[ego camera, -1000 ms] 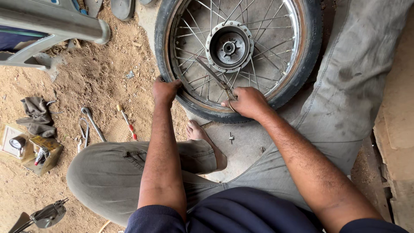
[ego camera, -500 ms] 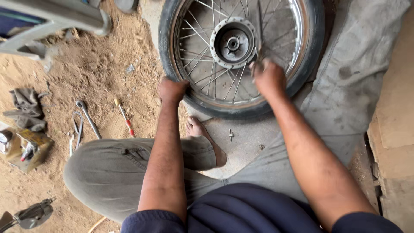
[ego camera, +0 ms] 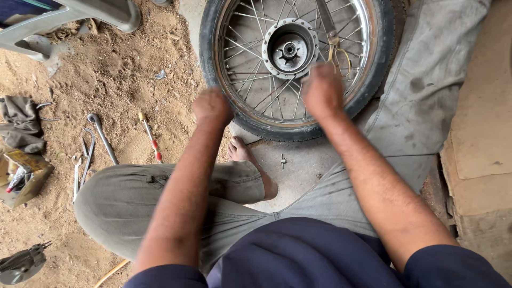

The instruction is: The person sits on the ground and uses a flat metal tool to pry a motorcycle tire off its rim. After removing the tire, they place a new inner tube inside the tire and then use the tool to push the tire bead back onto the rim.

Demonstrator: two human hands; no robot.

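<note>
Since half a second ago your right hand has slid down off the upper spokes and now sits over the lower right of the wheel, while your left hand has stayed on the wheel's lower left edge. The left hand is clenched over the tyre and rim there. The right hand is blurred; it seems closed near the yellow-handled pliers that lie across the spokes right of the hub, but you cannot tell whether it grips them.

The wheel lies flat on the ground just beyond your bare foot, partly on a grey cloth that spreads to its right. A small bolt lies on the concrete just below the wheel, beside the foot. Left of the wheel, on the sand, lie a screwdriver, a wrench and, farther out, a crumpled rag. A metal frame crosses above them, left of the wheel.
</note>
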